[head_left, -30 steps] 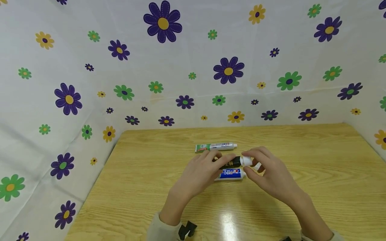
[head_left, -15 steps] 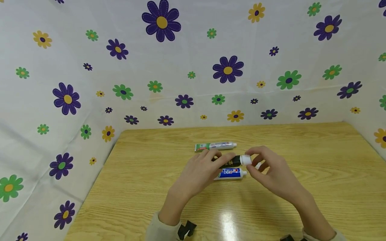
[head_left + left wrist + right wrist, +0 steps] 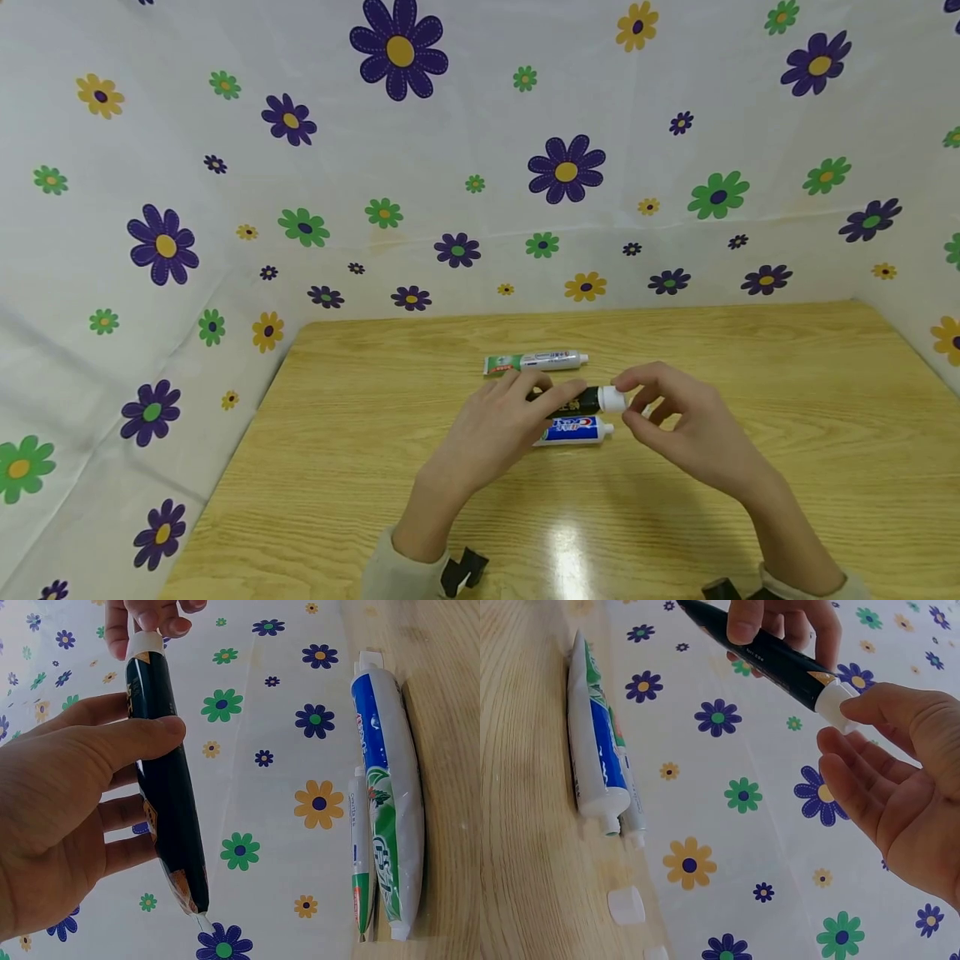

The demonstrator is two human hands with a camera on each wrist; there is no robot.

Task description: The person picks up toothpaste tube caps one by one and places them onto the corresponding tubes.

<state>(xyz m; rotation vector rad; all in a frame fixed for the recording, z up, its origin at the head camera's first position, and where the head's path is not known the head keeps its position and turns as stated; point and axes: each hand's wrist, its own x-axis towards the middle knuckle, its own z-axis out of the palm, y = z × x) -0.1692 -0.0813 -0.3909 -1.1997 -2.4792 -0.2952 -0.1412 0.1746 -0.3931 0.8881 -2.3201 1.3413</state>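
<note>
The left hand (image 3: 495, 427) grips the black tube (image 3: 174, 802); the right hand (image 3: 688, 417), fingers parted, has eased outward along the white cap (image 3: 612, 399), which seems seated.

Pale cream sleeves (image 3: 403, 571), angular black wrist pieces (image 3: 452, 575), bare fingers (image 3: 124, 814)

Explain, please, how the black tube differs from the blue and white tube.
The black tube is mostly black; the blue and white tube is lighter. The left hand grips the black tube, while the blue and white tube lies on the table. The black tube ends in a wide white cap; the blue and white tube, in a narrow nozzle.
</note>
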